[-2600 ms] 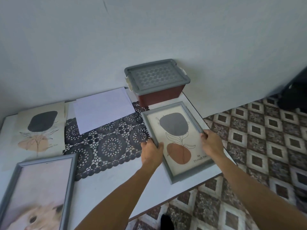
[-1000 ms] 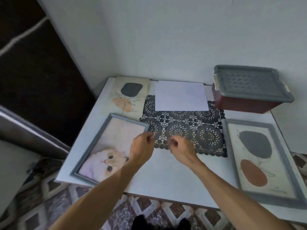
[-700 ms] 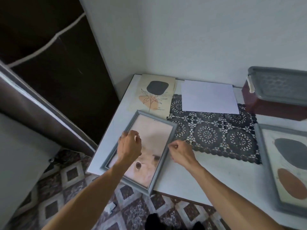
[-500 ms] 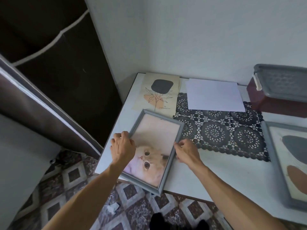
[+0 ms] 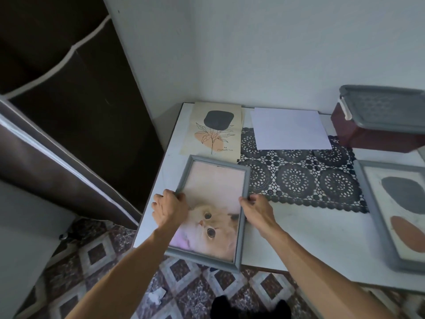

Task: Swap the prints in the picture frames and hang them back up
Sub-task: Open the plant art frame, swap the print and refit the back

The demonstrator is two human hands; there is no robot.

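Two grey rectangular frames: abstract-print frame (image 5: 373, 217); cat-print frame (image 5: 216, 180), sides clamped by curled fingers of left hand (image 5: 169, 209) and right hand (image 5: 258, 209).

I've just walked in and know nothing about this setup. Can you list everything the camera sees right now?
cat frame: one, grey, cat print inside, table's front left, jutting past the front edge.
blob frame: one, grey, print of grey and brown blobs, table's right side.
loose print: one, beige with a dark blob and leaf sketch, back left.
blank sheet: one, white, back middle, partly on the doily.
lace doily: one, black, table's middle.
storage box: one, dark red with a grey lid, back right.
table: one, white, in the room's corner.
wardrobe: one, dark brown, left of the table.
left hand: grips the cat frame's left edge.
right hand: grips its right edge.
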